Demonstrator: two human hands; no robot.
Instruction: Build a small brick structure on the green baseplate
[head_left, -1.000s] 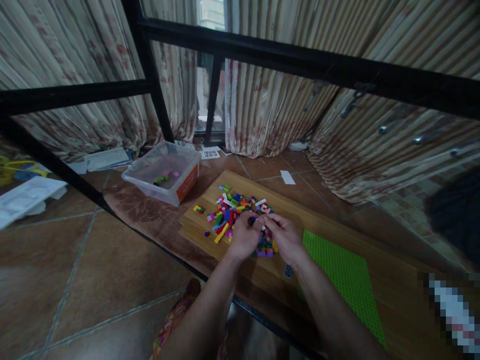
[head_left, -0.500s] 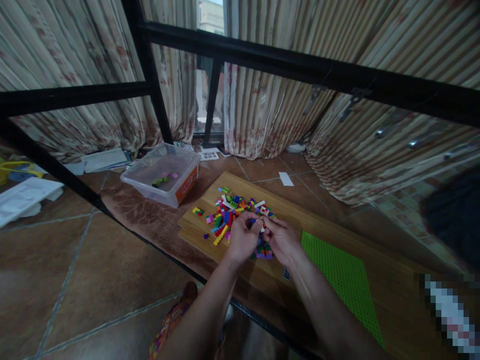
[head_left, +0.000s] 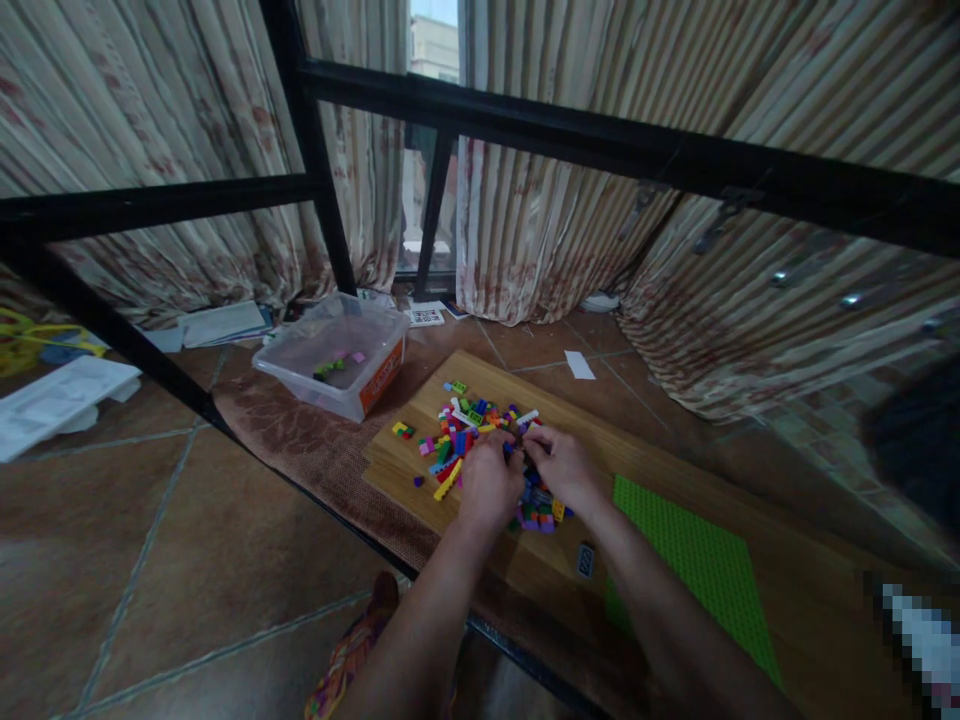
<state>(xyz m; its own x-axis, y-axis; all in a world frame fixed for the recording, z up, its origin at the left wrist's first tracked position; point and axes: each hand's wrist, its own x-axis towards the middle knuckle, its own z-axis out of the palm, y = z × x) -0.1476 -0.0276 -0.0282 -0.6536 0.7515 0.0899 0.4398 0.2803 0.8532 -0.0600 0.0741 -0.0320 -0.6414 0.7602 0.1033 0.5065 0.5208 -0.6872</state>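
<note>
both hands met over the pile of small coloured bricks (head_left: 480, 440) on the wooden table (head_left: 420, 490). left hand (head_left: 489, 482) and right hand (head_left: 564, 466) had fingers curled together; whether either grip held a brick could not be told. a green baseplate (head_left: 690, 560) lay right; a clear plastic bin (head_left: 334, 355) stood left.

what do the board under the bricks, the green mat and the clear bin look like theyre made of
Board: looks like wood or bamboo, with pale strip grain and a satin finish. Green baseplate: probably moulded plastic, an evenly bright green with a fine studded texture. Storage bin: thin clear plastic, see-through walls with a few bricks visible inside.
</note>
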